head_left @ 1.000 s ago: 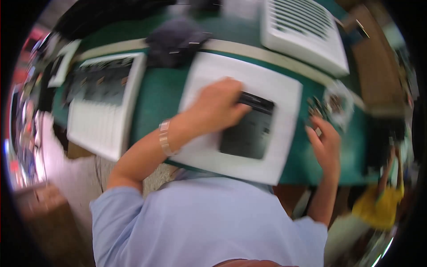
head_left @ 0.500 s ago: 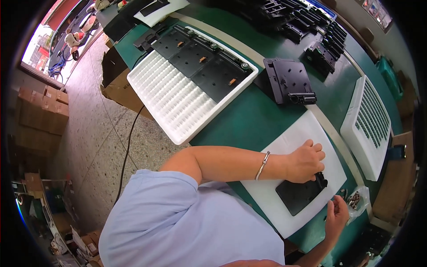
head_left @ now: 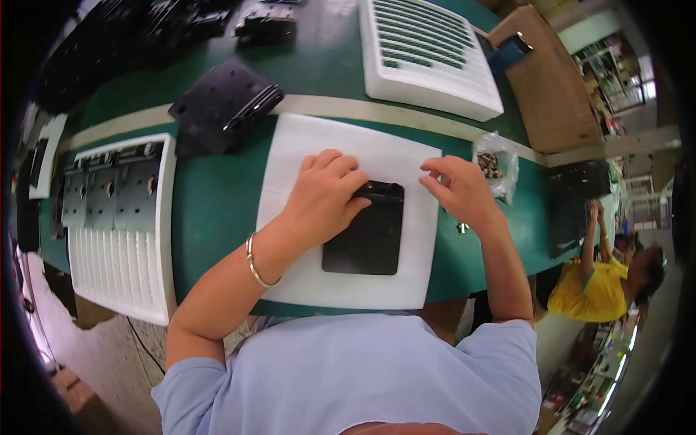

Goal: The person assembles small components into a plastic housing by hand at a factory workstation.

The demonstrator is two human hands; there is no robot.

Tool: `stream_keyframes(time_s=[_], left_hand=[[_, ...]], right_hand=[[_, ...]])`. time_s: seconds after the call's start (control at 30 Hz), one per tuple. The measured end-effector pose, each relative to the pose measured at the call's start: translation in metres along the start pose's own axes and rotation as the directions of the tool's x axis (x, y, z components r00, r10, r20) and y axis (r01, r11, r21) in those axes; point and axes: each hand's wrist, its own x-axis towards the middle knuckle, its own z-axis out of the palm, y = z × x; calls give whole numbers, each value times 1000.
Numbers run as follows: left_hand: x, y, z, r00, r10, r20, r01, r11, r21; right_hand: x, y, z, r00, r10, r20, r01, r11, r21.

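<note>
A flat black plate with a thick cylindrical part along its far edge [head_left: 364,235] lies on a white foam sheet [head_left: 290,290]. My left hand [head_left: 328,190], wearing a silver bracelet, is closed on the far left corner of the plate, its thumb at the cylindrical part. To the right of the plate, my right hand [head_left: 461,190] hovers over the sheet's edge with thumb and fingers drawn together. Whatever sits between those fingertips is too small to make out. Beside that hand is a clear plastic bag [head_left: 505,174] of small brownish metal parts.
A white tray [head_left: 119,272] with several black plates stands at left. Another black plate assembly [head_left: 226,105] lies beyond the foam. Far back are a white slotted tray [head_left: 424,90], dark assemblies and a cardboard box [head_left: 554,94]. A person in yellow [head_left: 594,290] is at right.
My view has swung to the right, bringing the bag, box and other person into sight. My right hand has come up from beside the foam's near corner to the plate's right. My left stays at the plate.
</note>
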Motion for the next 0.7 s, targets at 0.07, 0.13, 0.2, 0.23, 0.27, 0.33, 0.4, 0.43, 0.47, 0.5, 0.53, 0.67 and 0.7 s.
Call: stream_keyframes(time_s=[0.07, 0.13, 0.2, 0.23, 0.27, 0.33, 0.4, 0.43, 0.47, 0.5, 0.53, 0.67, 0.7], left_hand=[[3, 3, 3, 999, -20, 33, 21, 999, -27], [4, 5, 1, 999, -5, 38, 6, 1000, -23], [2, 5, -1, 1000, -12, 15, 12, 1000, -6], [2, 5, -2, 1000, -13, 19, 13, 1000, -10], [2, 6, -3, 1000, -7, 21, 7, 1000, -1], [3, 6, -4, 1000, 0, 25, 0, 1000, 1], [3, 5, -7, 999, -19, 39, 19, 1000, 18], [4, 6, -6, 999, -20, 40, 19, 1000, 19], [4, 6, -5, 999, -13, 44, 12, 1000, 7], [5, 6, -5, 999, -6, 47, 6, 1000, -3], [5, 6, -5, 999, -7, 47, 7, 1000, 6], [1, 2, -7, 999, -8, 32, 9, 1000, -18], [2, 4, -8, 1000, -4, 31, 4, 1000, -20]], right_hand=[[-3, 19, -8, 992, 36, -119, -29, 998, 56], [4, 37, -28, 979, 22, -205, -39, 996, -77], [9, 55, -48, 953, 52, -300, -116, 973, -199], [10, 62, -59, 935, 117, -335, -188, 964, -188], [7, 70, -70, 925, 146, -350, -224, 955, -194], [-2, 80, -86, 902, 281, -327, -336, 933, -126], [-4, 80, -92, 894, 317, -316, -364, 926, -100], [-5, 79, -92, 902, 303, -308, -352, 929, -117], [-4, 78, -91, 910, 286, -300, -336, 933, -131], [0, 75, -89, 911, 282, -301, -331, 935, -126], [7, 70, -85, 933, 171, -316, -217, 969, -117], [62, 47, -58, 938, -100, -331, 23, 973, -228], [77, 47, -53, 924, -175, -339, 80, 958, -275]])
